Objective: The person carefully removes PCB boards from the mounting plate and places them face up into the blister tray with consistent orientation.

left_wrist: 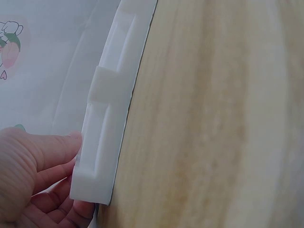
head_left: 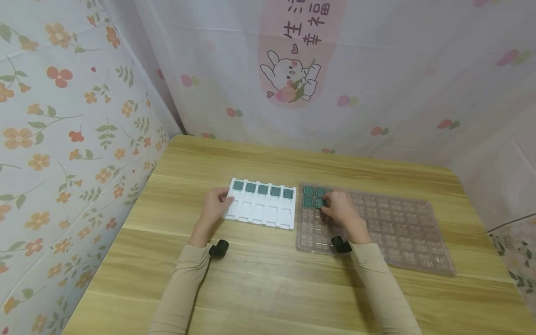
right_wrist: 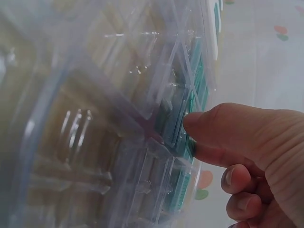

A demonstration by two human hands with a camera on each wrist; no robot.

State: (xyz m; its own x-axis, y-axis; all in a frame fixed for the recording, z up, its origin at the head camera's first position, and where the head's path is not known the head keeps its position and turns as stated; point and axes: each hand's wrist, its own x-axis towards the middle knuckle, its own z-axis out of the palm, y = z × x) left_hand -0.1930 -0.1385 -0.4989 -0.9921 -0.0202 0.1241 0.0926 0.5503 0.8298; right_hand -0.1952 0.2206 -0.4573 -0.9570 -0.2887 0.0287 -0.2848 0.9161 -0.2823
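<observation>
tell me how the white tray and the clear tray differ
The white tray is opaque; the clear tray is see-through. The white tray is smaller than the clear tray. The white tray's green chips fill its far row; the clear tray's cluster at its far left corner. Both hold chips.

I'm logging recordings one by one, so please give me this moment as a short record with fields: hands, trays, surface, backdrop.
Left hand: grips the left edge of the white tray
Right hand: pinches a green chip at the clear tray; whether it is lifted is unclear
White tray: five green chips, all in the far row
Clear tray: right of the white tray; other green chips at its far left corner
Surface: wood-grain table
Backdrop: patterned cloth
</observation>
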